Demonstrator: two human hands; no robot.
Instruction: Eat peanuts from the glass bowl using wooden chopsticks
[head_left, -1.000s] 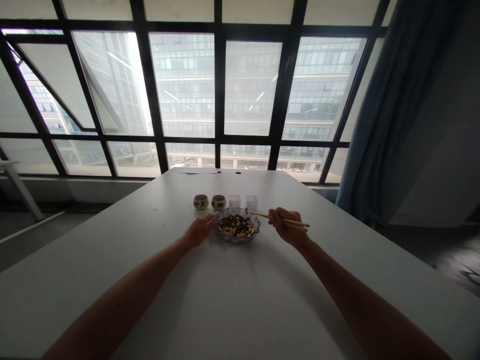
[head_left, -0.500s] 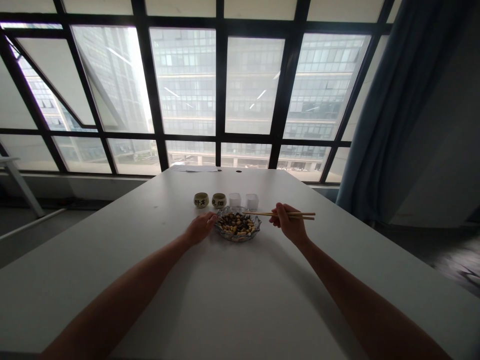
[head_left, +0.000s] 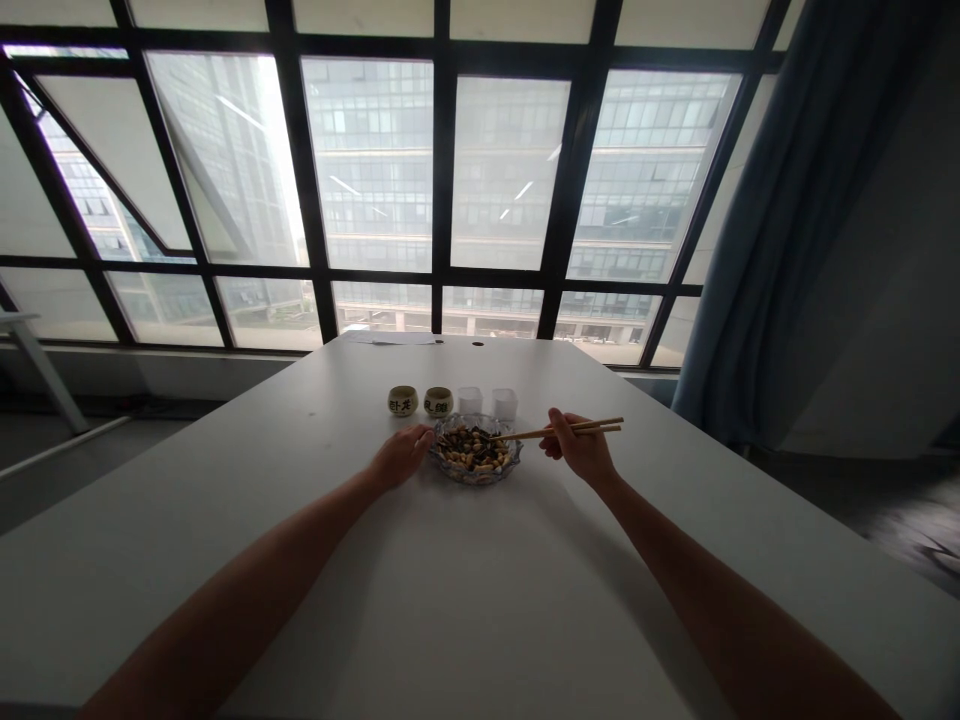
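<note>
A clear glass bowl [head_left: 475,478] with a wavy rim stands on the table, filled with a mix of dark seeds and pale nuts [head_left: 474,452]. My left hand [head_left: 403,455] grips the bowl's left rim, its fingers closed against the glass. To the right of the bowl, my right hand [head_left: 581,448] holds a pair of wooden chopsticks [head_left: 529,434]. Their tips slant down into the right part of the mix. Whether the tips pinch a piece is too small to tell.
Behind the bowl stand two small cups with dark writing, a left cup [head_left: 403,401] and a right cup [head_left: 438,402]. Beside them are two white square cups [head_left: 469,401]. Paper [head_left: 390,338] lies at the white table's [head_left: 465,600] far end, before windows. A blue curtain [head_left: 739,250] hangs right.
The chopstick tips have dropped into the mix and their back ends have risen, so they slant more. My left hand and the bowl stay almost where they were.
</note>
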